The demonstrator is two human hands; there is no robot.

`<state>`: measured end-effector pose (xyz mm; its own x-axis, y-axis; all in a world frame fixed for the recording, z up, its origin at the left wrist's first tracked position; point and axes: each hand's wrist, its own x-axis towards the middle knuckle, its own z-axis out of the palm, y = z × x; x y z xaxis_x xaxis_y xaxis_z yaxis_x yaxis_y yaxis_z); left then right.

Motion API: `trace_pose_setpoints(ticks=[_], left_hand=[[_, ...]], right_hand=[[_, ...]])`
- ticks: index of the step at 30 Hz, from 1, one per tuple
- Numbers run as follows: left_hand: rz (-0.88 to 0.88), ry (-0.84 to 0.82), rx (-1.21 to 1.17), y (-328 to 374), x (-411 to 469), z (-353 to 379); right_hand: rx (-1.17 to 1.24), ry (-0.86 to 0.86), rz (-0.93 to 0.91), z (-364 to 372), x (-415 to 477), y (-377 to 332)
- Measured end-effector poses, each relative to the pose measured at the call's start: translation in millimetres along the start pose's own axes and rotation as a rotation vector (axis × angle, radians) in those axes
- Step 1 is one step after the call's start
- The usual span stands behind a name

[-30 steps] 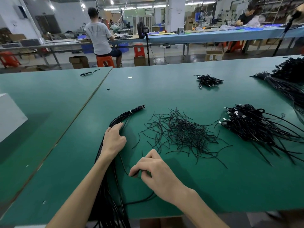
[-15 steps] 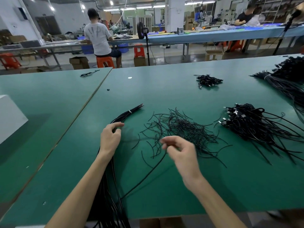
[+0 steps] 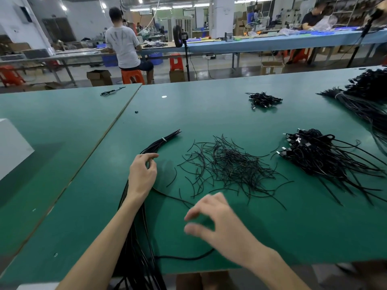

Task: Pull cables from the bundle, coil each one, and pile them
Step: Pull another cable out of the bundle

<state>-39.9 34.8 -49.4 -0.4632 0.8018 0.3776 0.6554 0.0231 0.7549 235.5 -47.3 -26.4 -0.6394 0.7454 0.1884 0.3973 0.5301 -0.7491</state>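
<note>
Your L hand (image 3: 142,176) sits on the bundle (image 3: 161,141), thumb & forefinger curled round a few strands. The bundle runs under your wrist and off the table (image 3: 83,164) edge, its lower end cut off. R hand (image 3: 219,220) is blurred, fingers approx. loosely apart; can't tell if it holds the loose cable (image 3: 173,198) passing beneath. The coiled pile (image 3: 314,158) lies to the right.
</note>
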Motion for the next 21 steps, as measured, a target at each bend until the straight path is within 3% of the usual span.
trace_pose_setpoints(ticks=[3,6,8,11,14,17,21], left_hand=[[0.054,0.009,0.049,7,-4,0],[0.321,0.032,0.240,20,-14,-5],[0.521,-0.058,0.312,33,-24,-6],[0.581,-0.298,0.287,49,-45,-3],[0.541,-0.409,0.242,44,-62,2],[0.455,-0.363,0.191,37,-60,-6],[0.477,-0.324,0.223,33,-59,-21]], right_hand=[[-0.206,-0.192,-0.140,20,-11,-11],[-0.268,-0.205,-0.158,25,-10,-21],[-0.324,-0.215,-0.144,23,-8,-24],[-0.508,-0.239,-0.201,23,-6,-27],[-0.389,-0.176,-0.179,20,-6,-28],[-0.262,-0.115,-0.158,17,-5,-27],[0.048,0.041,-0.011,13,3,-27]])
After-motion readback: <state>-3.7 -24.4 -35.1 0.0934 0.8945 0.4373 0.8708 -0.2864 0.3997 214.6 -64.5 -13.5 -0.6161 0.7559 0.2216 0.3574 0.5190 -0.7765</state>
